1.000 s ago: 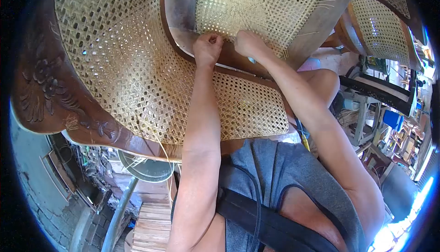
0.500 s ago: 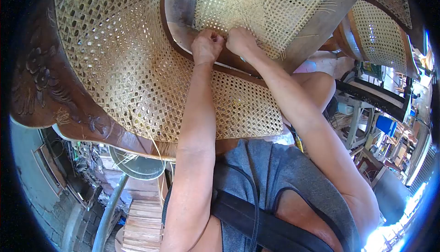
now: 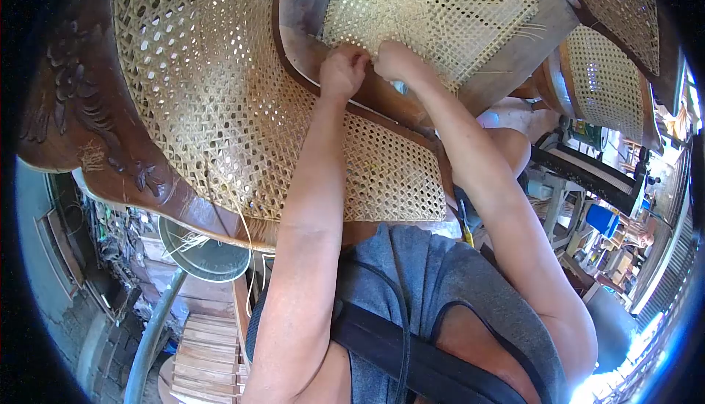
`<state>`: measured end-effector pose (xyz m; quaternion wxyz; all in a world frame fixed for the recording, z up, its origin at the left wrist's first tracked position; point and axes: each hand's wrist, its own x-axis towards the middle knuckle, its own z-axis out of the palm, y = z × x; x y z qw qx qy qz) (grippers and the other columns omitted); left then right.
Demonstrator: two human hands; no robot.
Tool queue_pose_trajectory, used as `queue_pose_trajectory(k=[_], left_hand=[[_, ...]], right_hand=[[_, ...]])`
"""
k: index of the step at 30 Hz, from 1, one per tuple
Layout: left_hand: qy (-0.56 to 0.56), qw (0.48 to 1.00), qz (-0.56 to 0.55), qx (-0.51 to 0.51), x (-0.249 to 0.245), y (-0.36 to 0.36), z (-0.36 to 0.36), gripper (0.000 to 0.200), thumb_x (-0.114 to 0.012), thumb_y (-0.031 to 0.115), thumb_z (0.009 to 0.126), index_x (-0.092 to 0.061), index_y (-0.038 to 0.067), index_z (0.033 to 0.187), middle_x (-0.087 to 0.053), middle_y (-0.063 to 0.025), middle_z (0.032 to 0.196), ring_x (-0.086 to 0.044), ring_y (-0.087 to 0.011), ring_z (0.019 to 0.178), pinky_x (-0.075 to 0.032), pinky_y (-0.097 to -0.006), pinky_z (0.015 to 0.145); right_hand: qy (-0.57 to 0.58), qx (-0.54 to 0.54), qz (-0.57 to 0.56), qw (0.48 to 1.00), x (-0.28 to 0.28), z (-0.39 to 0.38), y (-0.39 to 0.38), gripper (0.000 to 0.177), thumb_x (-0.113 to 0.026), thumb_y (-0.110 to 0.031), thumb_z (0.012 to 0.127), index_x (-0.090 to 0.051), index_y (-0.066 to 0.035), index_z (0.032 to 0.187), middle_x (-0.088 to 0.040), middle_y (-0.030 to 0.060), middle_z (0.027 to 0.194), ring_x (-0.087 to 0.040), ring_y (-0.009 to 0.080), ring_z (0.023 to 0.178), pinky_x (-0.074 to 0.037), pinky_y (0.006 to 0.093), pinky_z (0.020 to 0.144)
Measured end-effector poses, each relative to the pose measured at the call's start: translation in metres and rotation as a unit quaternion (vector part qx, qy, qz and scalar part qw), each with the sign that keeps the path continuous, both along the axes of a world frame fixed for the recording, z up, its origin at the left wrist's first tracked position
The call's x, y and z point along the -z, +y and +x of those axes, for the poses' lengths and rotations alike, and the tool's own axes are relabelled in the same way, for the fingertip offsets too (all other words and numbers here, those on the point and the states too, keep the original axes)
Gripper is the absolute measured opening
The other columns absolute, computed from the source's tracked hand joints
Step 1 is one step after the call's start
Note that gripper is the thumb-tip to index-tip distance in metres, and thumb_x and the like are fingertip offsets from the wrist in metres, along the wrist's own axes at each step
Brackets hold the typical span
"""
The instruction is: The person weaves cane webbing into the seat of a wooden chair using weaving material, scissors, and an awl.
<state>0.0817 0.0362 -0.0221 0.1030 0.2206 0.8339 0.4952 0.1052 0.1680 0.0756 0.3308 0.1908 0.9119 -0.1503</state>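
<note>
Brown carved wood (image 3: pixel 73 103) fills the left side, with raised flowers and leaves along its curved border, and it frames a broad cane panel (image 3: pixel 213 110) whose open weave runs to the middle, passing behind the left forearm. Below the carved edge sit a grey pipe (image 3: pixel 150 338), set at a slant, a round basin (image 3: pixel 207 261) with pale strands in it, and a stack of wooden slats (image 3: pixel 204 356). Thin loose strands (image 3: pixel 250 242) hang from the panel's lower edge, just beside the left forearm. At the upper middle, the left hand (image 3: pixel 342 72) is at the near edge of a smaller cane panel (image 3: pixel 418 7), its fingers bent in toward the thumb; whether they pinch a strand cannot be told. Close to its right, the right hand (image 3: pixel 396 65) is at the same edge with its fingers folded in; what lies inside them is hidden. That smaller panel lies on a grey-brown wooden seat (image 3: pixel 507 55), with cane ends sticking out past the weave on its right. Beneath the arms are a grey shirt (image 3: pixel 477 272) and a black strap (image 3: pixel 433 363). Farther right stand another cane-panelled chair (image 3: pixel 606 81), a black frame (image 3: pixel 580 172) and a blue container (image 3: pixel 603 219).
</note>
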Motion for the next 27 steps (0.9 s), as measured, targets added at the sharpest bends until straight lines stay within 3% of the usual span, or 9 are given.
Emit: queue_pose_trajectory(k=[3, 5, 9, 11, 17, 21, 24, 26, 27], left_hand=[[0.039, 0.999, -0.003, 0.002, -0.002, 0.004, 0.002, 0.012, -0.067, 0.016, 0.080, -0.070, 0.007, 0.087, -0.066, -0.0166, 0.092, -0.062, -0.0357, 0.091, -0.050, -0.0453, 0.082], [-0.004, 0.999, 0.031, -0.008, -0.006, 0.003, -0.001, 0.013, -0.068, 0.016, 0.079, -0.070, 0.007, 0.087, -0.067, -0.0167, 0.091, -0.063, -0.0364, 0.088, -0.050, -0.0454, 0.082], [0.016, 1.000, 0.023, -0.001, -0.006, 0.004, -0.001, 0.013, -0.068, 0.017, 0.078, -0.070, 0.007, 0.085, -0.067, -0.0170, 0.089, -0.063, -0.0366, 0.086, -0.050, -0.0452, 0.081], [0.064, 0.997, -0.050, 0.012, -0.009, 0.004, 0.003, 0.015, -0.067, 0.017, 0.079, -0.068, 0.007, 0.090, -0.067, -0.0171, 0.093, -0.063, -0.0378, 0.084, -0.051, -0.0463, 0.078], [0.089, 0.992, -0.092, -0.004, 0.003, 0.016, 0.012, 0.018, -0.064, 0.016, 0.080, -0.059, 0.006, 0.095, -0.063, -0.0175, 0.099, -0.062, -0.0412, 0.085, -0.051, -0.0495, 0.077], [0.062, 0.993, -0.101, 0.000, -0.014, 0.019, 0.017, 0.012, -0.062, 0.014, 0.081, -0.058, 0.006, 0.089, -0.062, -0.0174, 0.094, -0.062, -0.0408, 0.087, -0.052, -0.0489, 0.076], [0.149, 0.981, -0.121, -0.031, -0.033, 0.019, 0.008, 0.012, -0.063, 0.014, 0.083, -0.063, 0.005, 0.090, -0.064, -0.0164, 0.098, -0.063, -0.0372, 0.090, -0.054, -0.0437, 0.076], [0.015, 0.986, 0.142, 0.092, -0.052, 0.028, 0.007, 0.018, -0.069, 0.015, 0.083, -0.070, 0.006, 0.098, -0.069, -0.0157, 0.102, -0.064, -0.0300, 0.099, -0.049, -0.0400, 0.089], [-0.066, 0.977, 0.168, 0.111, -0.055, 0.036, 0.009, 0.024, -0.073, 0.020, 0.085, -0.072, 0.004, 0.104, -0.070, -0.0112, 0.108, -0.064, -0.0189, 0.101, -0.049, -0.0325, 0.090]], right_hand=[[-0.002, 0.011, -0.002, 1.000, 0.006, -0.001, 0.002, 0.030, -0.055, -0.013, 0.081, -0.069, 0.005, 0.101, -0.065, 0.0255, 0.109, -0.065, 0.0378, 0.101, -0.052, 0.0441, 0.087], [0.011, 0.027, -0.006, 1.000, 0.007, 0.002, 0.001, 0.030, -0.053, -0.014, 0.083, -0.069, 0.005, 0.101, -0.066, 0.0254, 0.108, -0.065, 0.0379, 0.101, -0.052, 0.0443, 0.087], [0.114, 0.013, 0.036, 0.993, -0.007, 0.026, -0.009, 0.030, -0.053, -0.020, 0.086, -0.069, 0.004, 0.095, -0.066, 0.0265, 0.101, -0.066, 0.0390, 0.096, -0.052, 0.0465, 0.084], [0.129, 0.024, 0.027, 0.991, -0.012, 0.035, -0.003, 0.031, -0.053, -0.022, 0.087, -0.069, 0.003, 0.093, -0.067, 0.0264, 0.098, -0.066, 0.0394, 0.093, -0.052, 0.0472, 0.083], [0.131, 0.019, 0.041, 0.990, -0.041, 0.070, 0.054, 0.037, -0.050, -0.029, 0.090, -0.070, 0.001, 0.083, -0.066, 0.0261, 0.089, -0.066, 0.0394, 0.086, -0.051, 0.0480, 0.082], [0.221, 0.018, 0.058, 0.973, -0.051, 0.083, 0.090, 0.039, -0.049, -0.032, 0.092, -0.066, 0.001, 0.080, -0.063, 0.0253, 0.081, -0.063, 0.0424, 0.078, -0.050, 0.0491, 0.077], [0.282, -0.012, 0.053, 0.958, -0.059, 0.086, 0.085, 0.041, -0.049, -0.033, 0.094, -0.064, 0.001, 0.077, -0.061, 0.0253, 0.076, -0.061, 0.0438, 0.074, -0.049, 0.0491, 0.071], [0.291, -0.028, 0.044, 0.955, -0.072, 0.084, 0.073, 0.041, -0.049, -0.033, 0.094, -0.064, 0.001, 0.077, -0.061, 0.0249, 0.075, -0.060, 0.0440, 0.073, -0.048, 0.0494, 0.070], [0.287, -0.032, 0.033, 0.957, -0.079, 0.080, 0.068, 0.041, -0.049, -0.033, 0.094, -0.064, 0.001, 0.077, -0.060, 0.0253, 0.074, -0.060, 0.0437, 0.072, -0.048, 0.0496, 0.069]])
